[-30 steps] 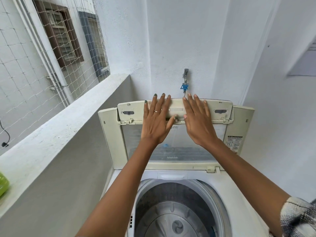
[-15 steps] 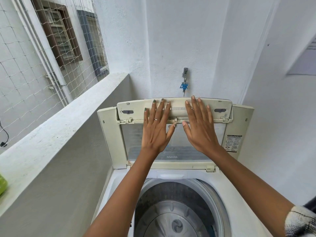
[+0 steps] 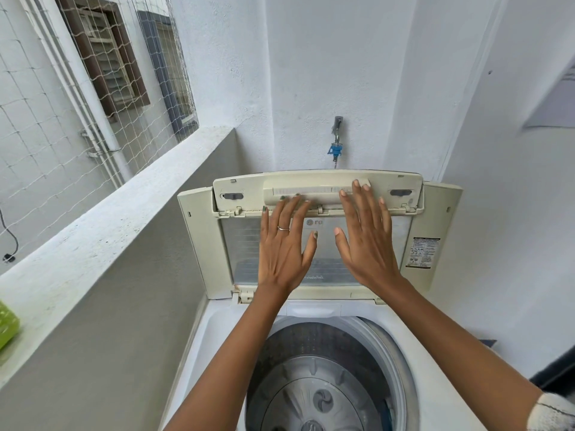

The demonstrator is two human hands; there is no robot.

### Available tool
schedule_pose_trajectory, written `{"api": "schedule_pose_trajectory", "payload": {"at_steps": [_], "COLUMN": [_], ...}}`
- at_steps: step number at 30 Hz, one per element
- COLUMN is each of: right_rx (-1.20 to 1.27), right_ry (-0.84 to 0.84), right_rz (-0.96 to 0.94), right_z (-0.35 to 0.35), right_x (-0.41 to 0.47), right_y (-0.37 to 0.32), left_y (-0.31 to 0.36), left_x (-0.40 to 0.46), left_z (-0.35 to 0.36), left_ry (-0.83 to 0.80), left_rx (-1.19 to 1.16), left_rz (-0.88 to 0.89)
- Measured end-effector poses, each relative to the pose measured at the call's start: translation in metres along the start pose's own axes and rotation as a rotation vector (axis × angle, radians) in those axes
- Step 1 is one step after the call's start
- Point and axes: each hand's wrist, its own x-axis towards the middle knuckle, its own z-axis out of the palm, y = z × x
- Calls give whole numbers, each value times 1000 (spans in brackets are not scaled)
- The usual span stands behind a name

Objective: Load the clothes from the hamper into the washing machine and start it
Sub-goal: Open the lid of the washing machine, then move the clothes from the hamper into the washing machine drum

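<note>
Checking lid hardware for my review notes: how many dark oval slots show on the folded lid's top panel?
2. One slot sits near the panel's left end, left of the left hand; the other slot sits near its right end, beyond the right hand. The hands may hide more.

drum [image 3: 323,384] cut off below, warning label [image 3: 423,253] text unreadable

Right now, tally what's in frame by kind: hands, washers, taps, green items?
hands: 2, left hand and right hand, flat on the raised lid
washing machine: 1
tap: 1
green object: 1
Total: 5
</note>
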Motion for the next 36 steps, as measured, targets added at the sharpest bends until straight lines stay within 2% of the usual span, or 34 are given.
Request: {"api": "schedule_pose_trajectory", "payload": {"at_steps": [6, 11, 15, 27, 31, 36], "right_rx": [59, 52, 51, 12, 54, 138], "right_ry": [-23, -132, -214, -436, -466, -434], "right_rz": [19, 75, 171, 463, 493, 478], "right_z": [-1, -2, -10, -41, -52, -82], "right_x": [-36, -93, -140, -262, -278, -294], "right_y": [-7, -14, -22, -35, -17, 38], "left_y": [8, 19, 33, 80, 110, 181], "left_x": [-45, -102, -141, -218, -227, -223], "left_z": [0, 10, 17, 29, 36, 54], "left_ry": [-53, -197, -335, -585, -603, -573], "left_rx": [-87, -156, -215, -383, -384, -385], "left_rz": [-56, -86, -81, 29, 21, -36]}}
